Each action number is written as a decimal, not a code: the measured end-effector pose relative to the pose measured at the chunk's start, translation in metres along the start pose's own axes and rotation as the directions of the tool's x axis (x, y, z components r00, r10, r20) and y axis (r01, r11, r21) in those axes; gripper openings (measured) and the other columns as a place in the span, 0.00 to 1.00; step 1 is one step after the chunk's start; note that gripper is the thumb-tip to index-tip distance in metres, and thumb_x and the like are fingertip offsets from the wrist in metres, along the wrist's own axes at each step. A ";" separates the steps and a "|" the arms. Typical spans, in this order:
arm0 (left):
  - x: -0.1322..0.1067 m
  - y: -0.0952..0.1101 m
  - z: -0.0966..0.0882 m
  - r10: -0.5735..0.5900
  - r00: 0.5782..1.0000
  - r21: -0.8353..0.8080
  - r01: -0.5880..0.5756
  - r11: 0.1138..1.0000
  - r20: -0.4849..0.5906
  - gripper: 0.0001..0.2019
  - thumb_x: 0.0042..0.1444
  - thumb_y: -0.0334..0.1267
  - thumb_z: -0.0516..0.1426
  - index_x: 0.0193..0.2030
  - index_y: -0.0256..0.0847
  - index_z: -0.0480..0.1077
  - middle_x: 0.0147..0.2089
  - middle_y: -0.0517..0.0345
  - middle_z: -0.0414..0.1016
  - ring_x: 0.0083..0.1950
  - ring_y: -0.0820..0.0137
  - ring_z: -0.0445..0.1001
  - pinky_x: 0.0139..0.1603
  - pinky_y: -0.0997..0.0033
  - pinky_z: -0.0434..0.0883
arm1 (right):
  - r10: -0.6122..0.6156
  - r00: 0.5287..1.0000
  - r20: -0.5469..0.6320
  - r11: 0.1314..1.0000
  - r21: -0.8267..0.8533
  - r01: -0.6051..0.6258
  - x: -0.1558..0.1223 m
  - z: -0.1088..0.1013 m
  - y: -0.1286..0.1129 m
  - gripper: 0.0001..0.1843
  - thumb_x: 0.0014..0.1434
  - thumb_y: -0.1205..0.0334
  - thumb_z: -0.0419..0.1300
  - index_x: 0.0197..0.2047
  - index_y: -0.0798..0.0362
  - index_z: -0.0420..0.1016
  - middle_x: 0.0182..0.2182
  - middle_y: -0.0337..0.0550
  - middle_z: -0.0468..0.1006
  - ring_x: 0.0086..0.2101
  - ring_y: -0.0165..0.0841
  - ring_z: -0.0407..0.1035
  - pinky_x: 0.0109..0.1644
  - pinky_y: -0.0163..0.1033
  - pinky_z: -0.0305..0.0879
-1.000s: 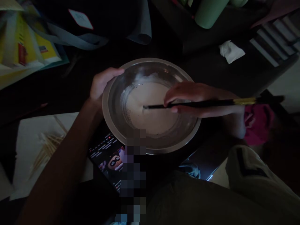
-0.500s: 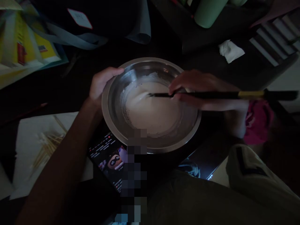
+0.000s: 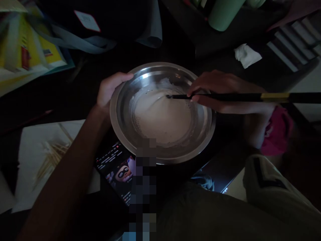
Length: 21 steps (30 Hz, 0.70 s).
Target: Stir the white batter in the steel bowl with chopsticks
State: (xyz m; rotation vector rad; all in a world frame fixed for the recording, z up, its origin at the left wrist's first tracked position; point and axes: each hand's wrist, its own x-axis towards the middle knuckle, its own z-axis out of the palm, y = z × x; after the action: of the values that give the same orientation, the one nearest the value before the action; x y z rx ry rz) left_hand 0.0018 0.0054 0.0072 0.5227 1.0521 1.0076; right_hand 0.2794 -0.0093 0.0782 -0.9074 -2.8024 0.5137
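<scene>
A round steel bowl (image 3: 120,127) sits in the middle of a dark table, holding a pale, creamy batter (image 3: 163,117). My left hand (image 3: 109,88) grips the bowl's left rim, fingers curled over the edge. My right hand (image 3: 220,92) is closed on a pair of black chopsticks with a gold band (image 3: 250,97). The chopsticks lie nearly level, and their tips touch the batter near its upper right edge.
A lit phone (image 3: 115,169) lies in front of the bowl. White paper with a heap of toothpicks (image 3: 51,157) is at the left. Yellow packaging (image 3: 27,53), a dark bag (image 3: 100,23), a green bottle (image 3: 223,13), a crumpled tissue (image 3: 247,55) and pink cloth (image 3: 276,130) surround the bowl.
My right hand and the chopsticks moved up and to the right, from the middle of the batter to its upper right edge. The left hand kept its hold on the rim.
</scene>
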 end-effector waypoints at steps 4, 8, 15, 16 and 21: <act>-0.002 0.001 0.002 0.018 1.000 0.003 -0.018 1.000 -0.009 0.15 0.64 0.34 0.48 0.44 0.30 0.75 0.23 0.55 0.75 0.30 0.65 0.79 0.27 0.72 0.73 | -0.221 0.953 0.206 0.972 0.129 0.198 -0.001 -0.009 0.002 0.12 0.69 0.59 0.54 0.50 0.54 0.73 0.44 0.46 0.80 0.47 0.34 0.73 0.53 0.43 0.68; -0.001 0.001 0.001 0.015 0.999 0.005 -0.016 1.000 0.029 0.15 0.64 0.34 0.48 0.43 0.33 0.75 0.20 0.57 0.73 0.22 0.70 0.74 0.23 0.75 0.71 | -0.298 0.934 0.200 0.941 0.228 0.251 0.008 0.010 -0.002 0.12 0.68 0.58 0.54 0.51 0.52 0.73 0.46 0.44 0.79 0.50 0.34 0.72 0.54 0.42 0.68; -0.004 0.001 0.005 -0.023 0.999 -0.005 0.023 1.000 -0.027 0.16 0.64 0.35 0.47 0.49 0.32 0.72 0.25 0.57 0.75 0.37 0.61 0.81 0.27 0.72 0.73 | -0.017 0.999 0.041 0.999 -0.036 0.019 -0.006 -0.011 0.003 0.12 0.68 0.58 0.53 0.48 0.51 0.74 0.42 0.44 0.79 0.42 0.36 0.73 0.53 0.45 0.66; -0.004 0.001 0.005 -0.020 0.999 -0.011 0.020 1.000 -0.026 0.17 0.64 0.35 0.47 0.50 0.31 0.72 0.26 0.57 0.76 0.39 0.61 0.81 0.29 0.72 0.74 | -0.075 0.992 0.100 0.997 0.003 0.075 -0.007 -0.014 0.002 0.11 0.68 0.59 0.53 0.48 0.51 0.74 0.42 0.43 0.80 0.42 0.35 0.74 0.53 0.44 0.67; -0.004 0.002 0.006 0.016 0.999 -0.001 -0.017 1.000 -0.052 0.16 0.64 0.33 0.47 0.46 0.29 0.74 0.19 0.60 0.71 0.28 0.69 0.78 0.23 0.78 0.68 | -0.280 0.938 0.204 0.946 0.224 0.234 0.007 0.008 -0.001 0.13 0.69 0.56 0.53 0.50 0.52 0.73 0.46 0.44 0.79 0.48 0.34 0.72 0.52 0.41 0.69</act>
State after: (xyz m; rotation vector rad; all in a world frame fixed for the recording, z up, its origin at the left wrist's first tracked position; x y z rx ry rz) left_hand 0.0055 0.0030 0.0133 0.5070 1.0942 1.0411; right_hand 0.2711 -0.0085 0.0715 -0.4539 -2.9441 0.8877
